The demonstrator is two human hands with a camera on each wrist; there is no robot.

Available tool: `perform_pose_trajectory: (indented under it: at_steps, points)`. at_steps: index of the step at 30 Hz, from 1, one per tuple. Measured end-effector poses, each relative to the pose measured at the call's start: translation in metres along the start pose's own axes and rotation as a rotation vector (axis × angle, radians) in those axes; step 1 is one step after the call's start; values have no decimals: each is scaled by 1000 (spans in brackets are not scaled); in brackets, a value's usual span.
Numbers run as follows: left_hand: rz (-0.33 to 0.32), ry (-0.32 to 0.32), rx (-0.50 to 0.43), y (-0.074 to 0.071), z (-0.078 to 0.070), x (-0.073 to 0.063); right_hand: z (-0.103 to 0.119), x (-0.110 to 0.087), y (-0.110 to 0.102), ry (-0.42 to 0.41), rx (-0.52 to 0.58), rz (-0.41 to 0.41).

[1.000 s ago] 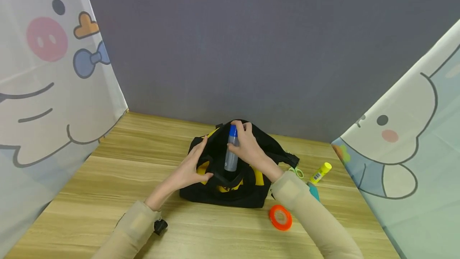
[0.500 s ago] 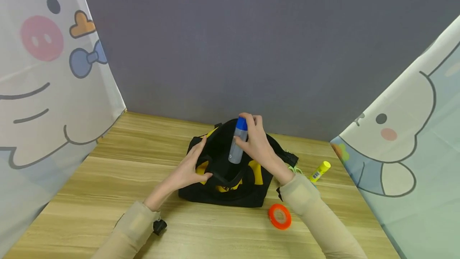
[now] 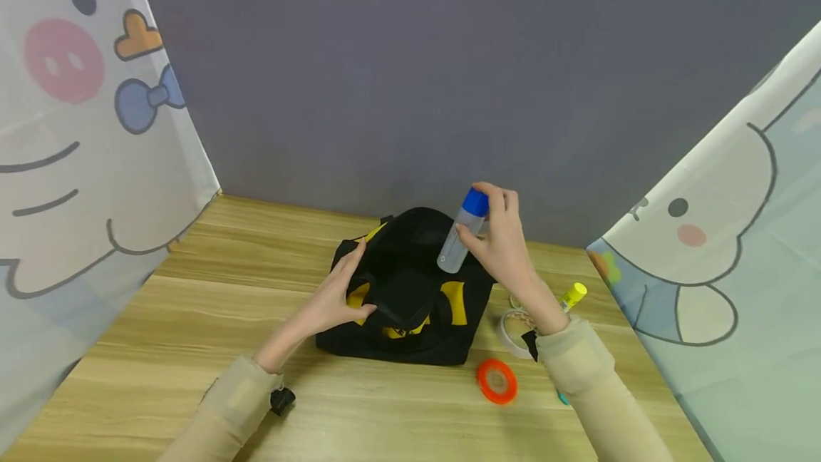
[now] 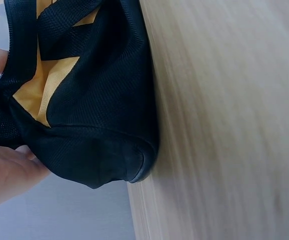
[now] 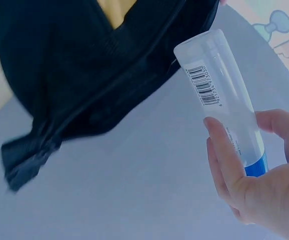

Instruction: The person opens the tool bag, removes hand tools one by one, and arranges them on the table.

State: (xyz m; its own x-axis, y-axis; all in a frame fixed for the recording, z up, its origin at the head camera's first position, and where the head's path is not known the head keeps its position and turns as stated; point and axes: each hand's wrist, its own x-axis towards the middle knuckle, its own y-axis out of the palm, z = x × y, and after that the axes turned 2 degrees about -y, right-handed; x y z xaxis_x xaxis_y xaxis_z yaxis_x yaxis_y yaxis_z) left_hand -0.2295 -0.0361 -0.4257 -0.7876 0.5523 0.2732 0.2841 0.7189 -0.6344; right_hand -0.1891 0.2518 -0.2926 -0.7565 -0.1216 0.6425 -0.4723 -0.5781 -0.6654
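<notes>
A black bag (image 3: 410, 351) with yellow patches stands on the table, its dark opening facing up. My left hand (image 3: 333, 298) holds the bag's left end, the thumb on the near side and the fingers round the far side; in the left wrist view part of this hand (image 4: 9, 167) lies behind the fabric. Over the bag's right rim, my right hand (image 3: 503, 241) grips a translucent bottle (image 3: 457, 241) with a blue cap. The bottle is tilted, cap up and right, base toward the bag. A barcode shows on the bottle (image 5: 217, 85) in the right wrist view.
Right of the bag lie an orange tape roll (image 3: 497, 381), a white tape roll (image 3: 509, 339) and a yellow glue stick (image 3: 575, 295). A small teal thing (image 3: 563, 398) is mostly hidden by the right sleeve. A grey panel (image 3: 410, 91) rises behind the table.
My right hand has lifted the bottle from inside the bag's opening, up and right, tilting it more. The white tape roll has come into view. My left hand stays on the bag.
</notes>
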Motion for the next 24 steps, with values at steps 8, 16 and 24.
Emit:
perform_pose_trajectory:
  at_steps: [8,16,24]
  points:
    - [-5,2,14,-1,-1,2,-15,-9,-30,5,-45,-77]
    - [11,-11,-3,-1,-3,1,-39,-21,-64,55,-118,-184]
    - [20,-23,-20,-1,-2,2,-60,-50,-81,174,-167,-200]
